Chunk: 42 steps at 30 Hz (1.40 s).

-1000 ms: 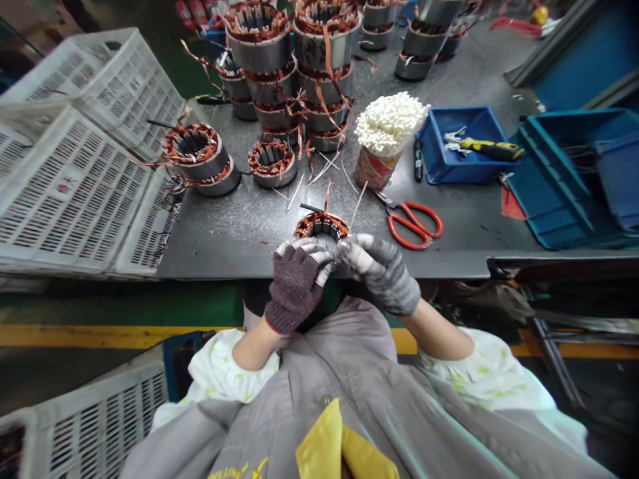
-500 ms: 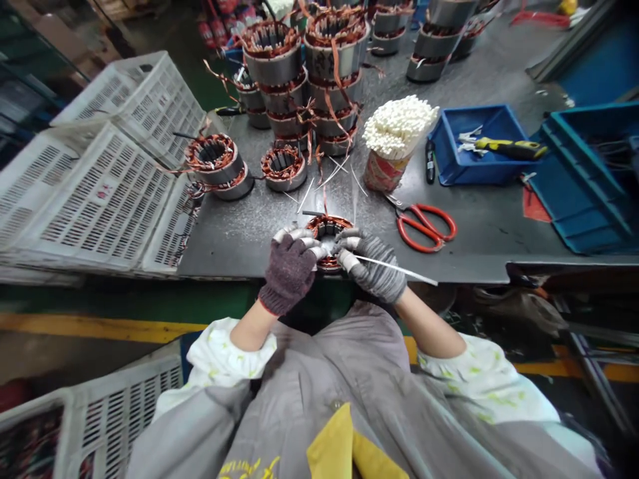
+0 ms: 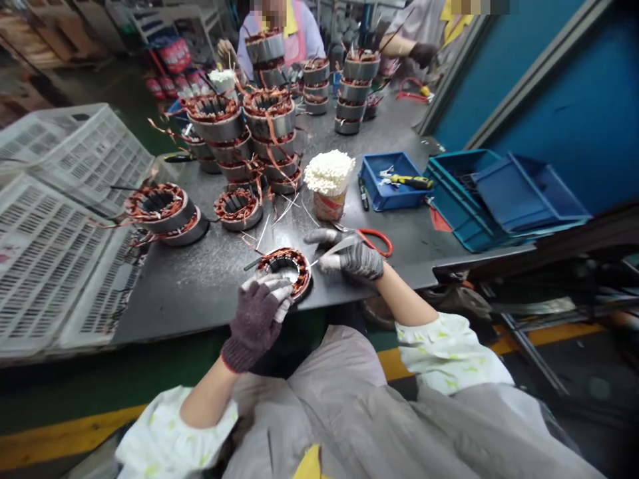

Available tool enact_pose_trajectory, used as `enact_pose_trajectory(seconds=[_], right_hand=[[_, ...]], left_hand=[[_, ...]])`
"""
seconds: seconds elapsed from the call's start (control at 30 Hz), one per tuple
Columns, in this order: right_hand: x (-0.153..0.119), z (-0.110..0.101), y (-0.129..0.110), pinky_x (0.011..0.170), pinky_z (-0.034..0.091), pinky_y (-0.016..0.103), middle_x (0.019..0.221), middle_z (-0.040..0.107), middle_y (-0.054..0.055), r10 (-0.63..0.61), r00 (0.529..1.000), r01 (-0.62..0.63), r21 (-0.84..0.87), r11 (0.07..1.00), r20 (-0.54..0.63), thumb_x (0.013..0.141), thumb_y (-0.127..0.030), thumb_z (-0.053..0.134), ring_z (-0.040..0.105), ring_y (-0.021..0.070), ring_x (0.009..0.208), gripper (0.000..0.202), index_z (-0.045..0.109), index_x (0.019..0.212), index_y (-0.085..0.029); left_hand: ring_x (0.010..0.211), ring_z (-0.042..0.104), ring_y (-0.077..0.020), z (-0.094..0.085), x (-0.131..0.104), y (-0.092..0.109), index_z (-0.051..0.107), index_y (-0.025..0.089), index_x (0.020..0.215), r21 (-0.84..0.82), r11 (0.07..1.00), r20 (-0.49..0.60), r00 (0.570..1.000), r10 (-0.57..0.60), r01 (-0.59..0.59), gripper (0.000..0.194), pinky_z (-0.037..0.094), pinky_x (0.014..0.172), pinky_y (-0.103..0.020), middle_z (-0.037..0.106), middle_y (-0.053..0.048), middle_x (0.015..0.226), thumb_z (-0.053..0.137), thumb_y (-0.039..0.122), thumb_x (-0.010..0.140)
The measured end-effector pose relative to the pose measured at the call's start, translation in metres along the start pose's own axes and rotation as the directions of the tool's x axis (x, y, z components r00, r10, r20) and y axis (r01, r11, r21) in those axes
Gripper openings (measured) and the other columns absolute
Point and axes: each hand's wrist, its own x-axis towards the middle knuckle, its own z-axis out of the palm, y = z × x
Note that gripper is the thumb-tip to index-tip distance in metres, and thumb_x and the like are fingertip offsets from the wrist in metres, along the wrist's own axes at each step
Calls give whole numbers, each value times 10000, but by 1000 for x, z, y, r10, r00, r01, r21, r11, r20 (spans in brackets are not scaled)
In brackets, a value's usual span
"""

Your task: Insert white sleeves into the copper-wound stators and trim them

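Observation:
A ring-shaped stator with copper windings point(image 3: 303, 271) lies on the dark table close to its front edge. My left hand point(image 3: 260, 313), in a dark purple glove with pale fingertips, rests with its fingers on the stator's near left rim. To the right of the ring, my right hand point(image 3: 349, 256), in a grey glove, pinches a thin white strip point(image 3: 335, 251) whose lower end reaches the winding's right side. Red-handled scissors point(image 3: 382, 241) lie just behind my right hand, partly hidden by it.
Stacked stators point(image 3: 269, 126) stand behind, with a single one point(image 3: 238, 207) nearer. A can of white sticks point(image 3: 329, 203), a blue tray point(image 3: 394, 199) and teal bins point(image 3: 456, 219) are at the right. White crates point(image 3: 54, 259) flank the left. Two people are across the table.
The view has shifted, showing more beyond the table. My right hand has moved away from the ring to its right, still with the white strip. My left hand stays on the ring.

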Motion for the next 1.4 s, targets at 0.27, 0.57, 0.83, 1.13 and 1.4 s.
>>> enact_pose_trajectory(seconds=[0.27, 0.57, 0.83, 1.13, 1.4], right_hand=[[68, -59, 19, 843, 555, 386, 831, 686, 28, -50, 620, -147, -178, 973, -783, 767, -309, 738, 628, 181, 780, 159, 659, 849, -198], [39, -49, -6, 605, 562, 302, 863, 656, -8, -71, 678, 132, 27, 991, -732, 892, -519, 634, 610, 121, 636, 276, 552, 936, -260], [-85, 51, -42, 721, 611, 348, 1060, 727, 91, -257, 954, 240, -121, 963, -152, 922, -238, 614, 727, 206, 896, 71, 661, 975, -240], [-120, 83, -37, 777, 614, 331, 1031, 726, 72, -139, 976, 136, -29, 990, -166, 958, -174, 552, 729, 182, 923, 103, 623, 981, -246], [-65, 103, -9, 846, 607, 370, 1026, 756, 75, -69, 941, 108, 99, 989, -332, 934, -373, 622, 726, 199, 944, 151, 680, 900, -238]], left_hand=[[1166, 666, -299, 1, 2, 28, 614, 199, 1136, 169, 986, -34, 999, 5, 1, 221, 389, 1138, -582, 748, -96, 1130, 625, 158, 920], [1160, 668, -256, 11, 4, 4, 611, 242, 1187, 56, 998, -24, 999, -31, 32, 265, 450, 1122, -526, 734, -72, 1154, 605, 177, 930], [1363, 546, -282, 10, 5, 8, 613, 207, 1260, 65, 985, 105, 981, -165, 159, 293, 322, 1226, -592, 691, -101, 1296, 506, 210, 986], [1269, 598, -255, 3, 9, 7, 621, 206, 1210, 44, 980, 148, 969, -198, 193, 246, 352, 1216, -538, 705, -89, 1214, 508, 236, 994], [1297, 582, -263, 13, 10, 17, 561, 177, 1323, 26, 944, -52, 943, -328, 329, 344, 400, 1170, -481, 693, -111, 1279, 542, 273, 994]])
